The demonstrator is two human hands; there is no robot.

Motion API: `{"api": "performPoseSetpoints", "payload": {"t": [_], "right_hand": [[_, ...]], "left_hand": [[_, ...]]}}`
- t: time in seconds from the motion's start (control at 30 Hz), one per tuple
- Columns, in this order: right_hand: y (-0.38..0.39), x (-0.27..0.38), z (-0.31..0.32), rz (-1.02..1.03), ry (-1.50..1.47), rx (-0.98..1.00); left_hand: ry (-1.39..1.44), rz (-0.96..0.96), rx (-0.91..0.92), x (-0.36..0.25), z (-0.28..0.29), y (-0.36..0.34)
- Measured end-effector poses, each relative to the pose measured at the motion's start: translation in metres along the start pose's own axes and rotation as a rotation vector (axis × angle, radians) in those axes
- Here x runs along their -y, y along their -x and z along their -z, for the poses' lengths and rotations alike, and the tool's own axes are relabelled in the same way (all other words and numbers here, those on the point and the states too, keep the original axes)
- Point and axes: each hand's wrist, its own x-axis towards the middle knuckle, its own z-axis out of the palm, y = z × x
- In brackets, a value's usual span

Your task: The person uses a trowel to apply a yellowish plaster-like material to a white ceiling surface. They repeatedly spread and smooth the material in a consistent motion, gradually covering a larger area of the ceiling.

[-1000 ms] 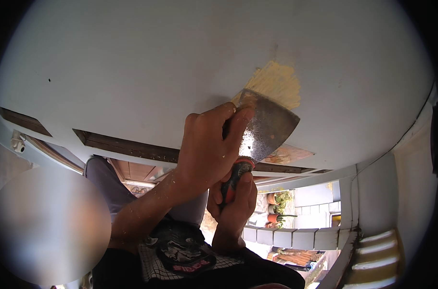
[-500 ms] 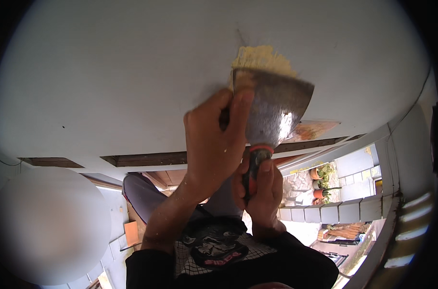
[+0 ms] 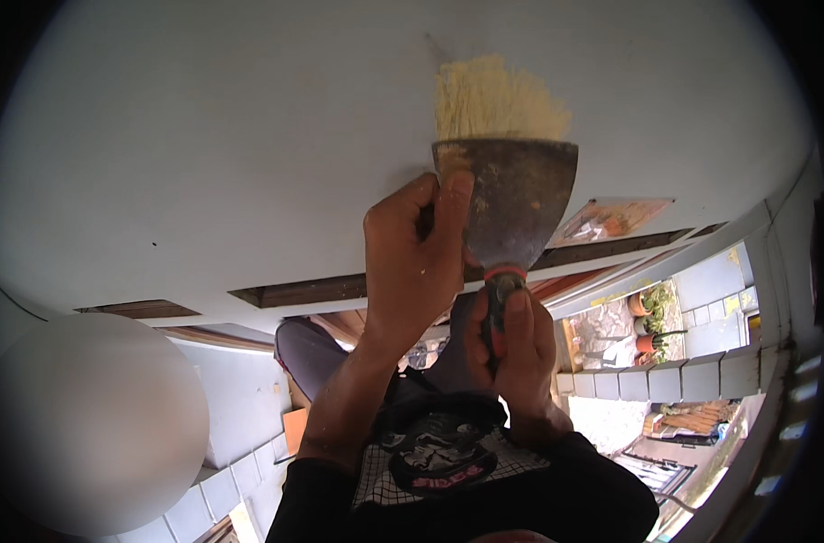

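Both hands grip one putty knife: the right hand is wrapped tight round its red and black handle, fingers closed on it, while the left hand lies higher up, fingers pressed flat against the left part of the metal blade. The tool stands almost upright in the picture, its long axis running from the handle at the bottom to the broad blade at the top, so the wide straight edge points up and away from the person. That edge meets the white ceiling surface, right at the lower border of a patch of pale yellow filler, which shows fine streaks running the same way as the tool. The blade is dark and stained; whether it carries fresh filler is hard to tell from this side. Beyond the white surface run dark wooden strips, and to the right, far off, potted plants stand by a grey block wall.
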Motion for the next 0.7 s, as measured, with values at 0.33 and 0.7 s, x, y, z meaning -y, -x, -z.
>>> {"api": "performPoseSetpoints", "payload": {"t": [0.33,0.7], "right_hand": [[-0.039,-0.054,0.009,-0.034,-0.543,0.276],[-0.04,-0.07,0.013,0.03,-0.36,0.301]], "left_hand": [[-0.195,-0.021,-0.089,0.027,0.003,0.003],[-0.173,-0.103,-0.095,0.05,0.002,0.003]]}}
